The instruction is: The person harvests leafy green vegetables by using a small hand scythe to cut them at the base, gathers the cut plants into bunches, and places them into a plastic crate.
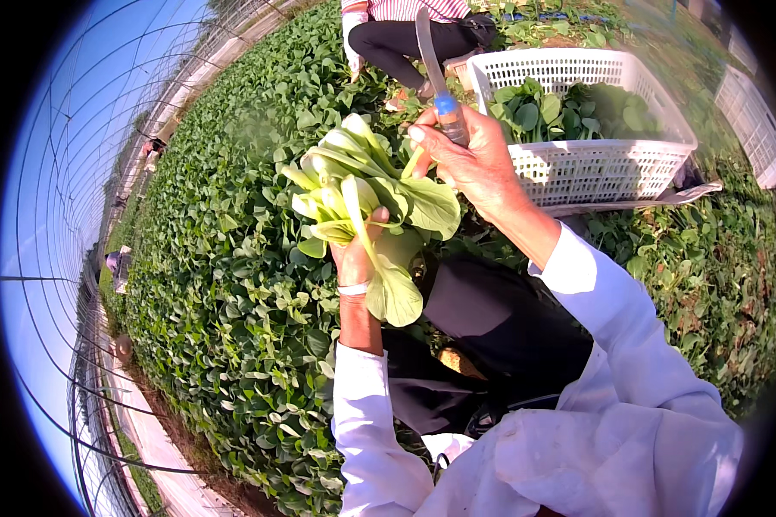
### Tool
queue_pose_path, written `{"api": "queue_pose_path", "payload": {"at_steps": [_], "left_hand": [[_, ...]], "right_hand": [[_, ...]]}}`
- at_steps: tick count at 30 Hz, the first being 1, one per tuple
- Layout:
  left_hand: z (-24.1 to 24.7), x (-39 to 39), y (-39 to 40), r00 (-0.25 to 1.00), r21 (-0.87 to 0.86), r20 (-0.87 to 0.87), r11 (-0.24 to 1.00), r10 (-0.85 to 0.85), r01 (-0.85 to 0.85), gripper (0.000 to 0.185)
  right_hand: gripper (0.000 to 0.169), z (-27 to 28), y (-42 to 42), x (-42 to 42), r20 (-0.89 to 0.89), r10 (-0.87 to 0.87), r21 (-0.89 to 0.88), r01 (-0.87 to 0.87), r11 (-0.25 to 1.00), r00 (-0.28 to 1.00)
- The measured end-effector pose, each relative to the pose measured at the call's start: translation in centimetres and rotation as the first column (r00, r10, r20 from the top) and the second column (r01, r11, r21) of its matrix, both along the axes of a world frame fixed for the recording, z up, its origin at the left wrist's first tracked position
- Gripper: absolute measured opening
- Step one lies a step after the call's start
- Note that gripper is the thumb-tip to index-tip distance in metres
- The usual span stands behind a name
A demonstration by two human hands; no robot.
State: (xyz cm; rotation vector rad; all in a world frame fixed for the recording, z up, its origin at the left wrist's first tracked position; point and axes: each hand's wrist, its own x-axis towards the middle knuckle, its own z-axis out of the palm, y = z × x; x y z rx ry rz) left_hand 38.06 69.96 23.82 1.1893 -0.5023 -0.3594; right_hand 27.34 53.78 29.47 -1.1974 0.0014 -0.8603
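A bunch of leafy greens with pale stalks, likely bok choy (336, 174), rests in my left hand (355, 258), whose fingers wrap around it from below. The cut stalk ends point up and away from me. One long leaf (394, 297) hangs down over my left wrist. My right hand (468, 155) grips a knife (432, 55) by its clear handle with a blue band, the curved blade pointing upward. Between my right fingers and the bunch runs a thin yellowish stalk (413, 161); whether the fingers pinch it is hard to tell.
A white perforated plastic crate (588, 161) holding cut greens (549, 116) stands at upper right. Another person (407, 39) crouches ahead. Dense growing greens (232, 271) spread leftward, below hoop frames (45, 278). More white crates (753, 123) stand at the far right.
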Motion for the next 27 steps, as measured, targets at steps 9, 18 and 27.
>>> {"api": "queue_pose_path", "payload": {"at_steps": [9,18,27], "left_hand": [[1.3,3.5,0.6,0.979,-0.171,-0.205,0.985,-0.007,-0.028,0.048],[3.0,-4.2,-6.5,0.945,0.291,0.221,0.941,-0.24,0.171,0.05],[-1.1,-5.6,-13.1,0.682,0.463,0.659,0.886,-0.318,-0.034,0.067]], "right_hand": [[0.034,-3.3,-5.8,-10.9,-0.387,-0.605,-0.808,0.062,0.586,0.696],[0.045,-2.9,-1.9,-7.5,-0.165,-0.249,-0.298,0.192,0.935,0.954],[0.058,-5.1,-4.3,-5.8,-0.031,-0.397,-0.123,0.391,0.912,0.917]]}}
